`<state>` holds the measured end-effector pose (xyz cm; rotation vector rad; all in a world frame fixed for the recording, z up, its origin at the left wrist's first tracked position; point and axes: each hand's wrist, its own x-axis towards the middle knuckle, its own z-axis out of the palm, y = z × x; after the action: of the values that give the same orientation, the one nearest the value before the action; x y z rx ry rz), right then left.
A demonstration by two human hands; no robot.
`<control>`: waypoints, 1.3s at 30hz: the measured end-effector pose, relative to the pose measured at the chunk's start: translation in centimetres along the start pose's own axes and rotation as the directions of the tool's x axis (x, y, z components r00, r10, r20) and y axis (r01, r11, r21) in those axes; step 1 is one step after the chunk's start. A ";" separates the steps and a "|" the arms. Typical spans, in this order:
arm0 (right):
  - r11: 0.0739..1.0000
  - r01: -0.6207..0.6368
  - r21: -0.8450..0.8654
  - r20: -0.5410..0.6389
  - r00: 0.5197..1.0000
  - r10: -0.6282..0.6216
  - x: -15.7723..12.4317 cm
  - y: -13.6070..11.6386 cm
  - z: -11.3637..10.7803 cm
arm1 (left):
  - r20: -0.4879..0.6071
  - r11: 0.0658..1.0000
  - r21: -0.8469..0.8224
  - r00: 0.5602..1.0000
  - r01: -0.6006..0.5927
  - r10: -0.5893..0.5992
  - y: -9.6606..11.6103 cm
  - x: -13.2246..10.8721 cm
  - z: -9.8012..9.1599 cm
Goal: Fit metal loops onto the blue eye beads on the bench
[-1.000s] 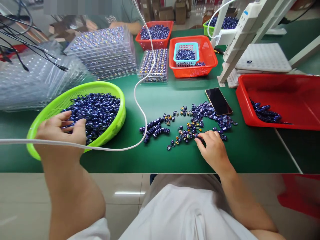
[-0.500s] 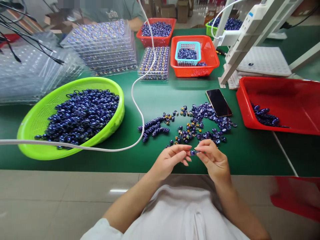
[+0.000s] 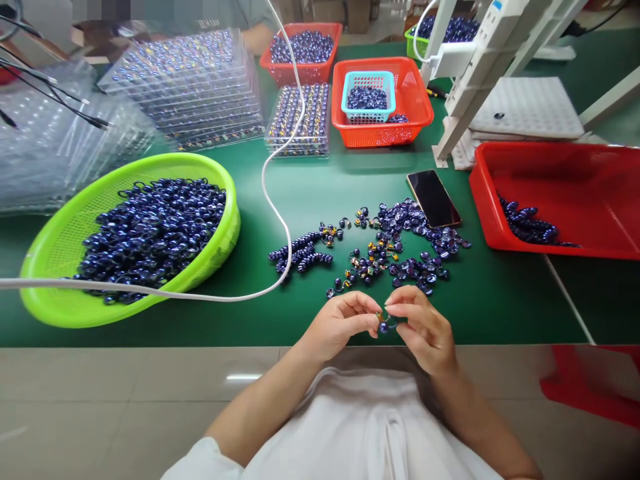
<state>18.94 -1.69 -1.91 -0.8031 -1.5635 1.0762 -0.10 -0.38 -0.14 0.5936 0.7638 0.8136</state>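
Observation:
Near the front edge of the green table, my left hand [image 3: 345, 321] pinches a small shiny blue bead-like piece with a curved loop [image 3: 384, 327] between thumb and fingers. A bit of yellow-gold shows beside the bead. My right hand [image 3: 426, 327] is closed at the loop side of the same piece, its fingertips bent around it; the exact contact is partly hidden. Just beyond my hands lie loose blue pieces with gold parts [image 3: 373, 261] and a scatter of blue caps [image 3: 405, 219]. Rows of stacked blue loops [image 3: 303, 252] lie to the left.
A green basket [image 3: 233, 227] heaped with blue loops stands left, a white cable [image 3: 265, 193] crossing it. A phone [image 3: 434, 198] and red bin [image 3: 480, 200] are right. Behind are stacked clear trays [image 3: 200, 100], an orange basket [image 3: 340, 133] and a metal post [image 3: 463, 100]. Another person sits opposite.
The piece has turned between my fingers, so its bead now hangs lower and a yellow-gold part shows. My right fingers have shifted around the loop. The whole view has shifted slightly.

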 end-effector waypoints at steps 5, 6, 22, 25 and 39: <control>0.983 0.088 -0.161 0.220 0.974 -0.051 0.9 -1.0 -0.4 | 0.028 0.995 0.090 0.999 -0.030 0.028 0.5 -0.3 0.0; 0.968 0.130 -0.216 0.236 0.969 -0.078 1.1 -1.1 -0.4 | 0.024 0.995 0.093 0.999 -0.034 0.032 0.5 -0.3 0.0; 0.879 0.035 -0.476 -0.094 0.992 -0.090 -0.6 -0.2 2.3 | -0.266 0.965 0.202 0.939 -0.165 0.216 -1.1 -1.6 1.3; 0.861 0.002 -0.509 -0.120 0.990 -0.073 -0.6 -0.1 2.6 | -0.336 0.958 0.245 0.914 -0.150 0.229 -1.7 -1.8 1.5; 0.871 0.074 -0.485 -0.034 0.994 -0.103 -0.5 -0.1 2.9 | -0.243 0.760 0.613 0.863 -0.218 0.443 -1.8 -3.3 -0.9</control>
<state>16.29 -2.89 -2.23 -1.0733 -1.8286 0.5855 -1.59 -3.90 -0.79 1.1637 1.3029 1.0571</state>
